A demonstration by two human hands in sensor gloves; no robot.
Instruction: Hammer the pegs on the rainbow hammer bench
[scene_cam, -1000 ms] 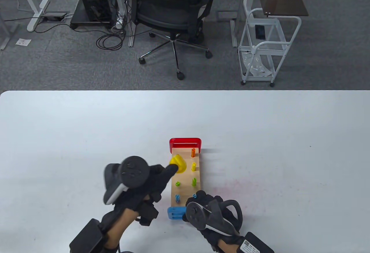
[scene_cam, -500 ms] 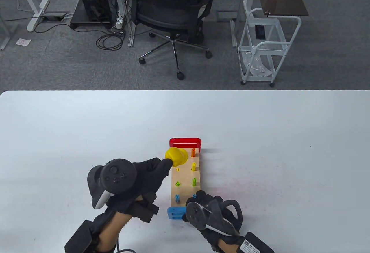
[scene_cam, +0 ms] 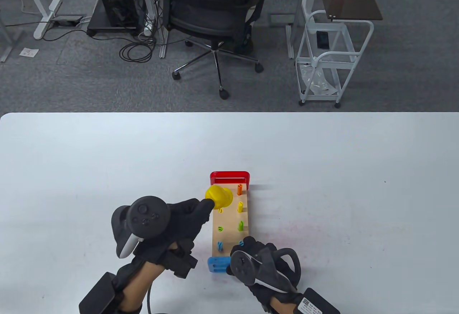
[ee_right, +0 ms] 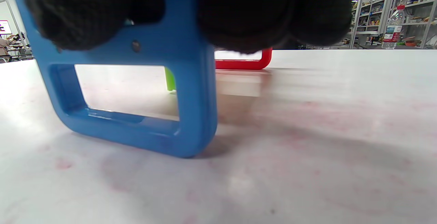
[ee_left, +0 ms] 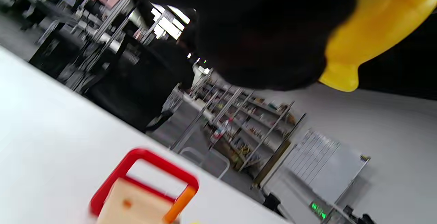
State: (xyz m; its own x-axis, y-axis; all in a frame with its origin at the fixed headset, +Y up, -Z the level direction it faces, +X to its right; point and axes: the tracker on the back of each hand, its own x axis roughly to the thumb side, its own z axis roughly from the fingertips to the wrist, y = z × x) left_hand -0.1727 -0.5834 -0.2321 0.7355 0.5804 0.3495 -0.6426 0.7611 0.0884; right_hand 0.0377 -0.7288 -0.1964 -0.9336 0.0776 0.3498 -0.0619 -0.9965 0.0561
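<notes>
The wooden hammer bench [scene_cam: 229,237] lies on the white table, with a red end leg [scene_cam: 229,176] far and a blue end leg [scene_cam: 217,264] near. Coloured pegs stand in two rows; the orange peg [scene_cam: 239,189] and yellow peg [scene_cam: 240,206] stick up on the right. My left hand [scene_cam: 186,217] grips the yellow hammer [scene_cam: 218,196], its head over the far-left part of the bench. The hammer also shows in the left wrist view [ee_left: 375,29]. My right hand [scene_cam: 254,249] rests on the bench's near end, above the blue leg [ee_right: 170,63].
Beyond the table's far edge stand an office chair [scene_cam: 215,13] and a white trolley [scene_cam: 330,59] with a bottle on a side board. The table surface around the bench is bare white with faint pink stains.
My left hand swung left and lifted the hammer from the yellow left peg toward the far-left corner of the bench, then lowered it slightly. The right hand has not moved.
</notes>
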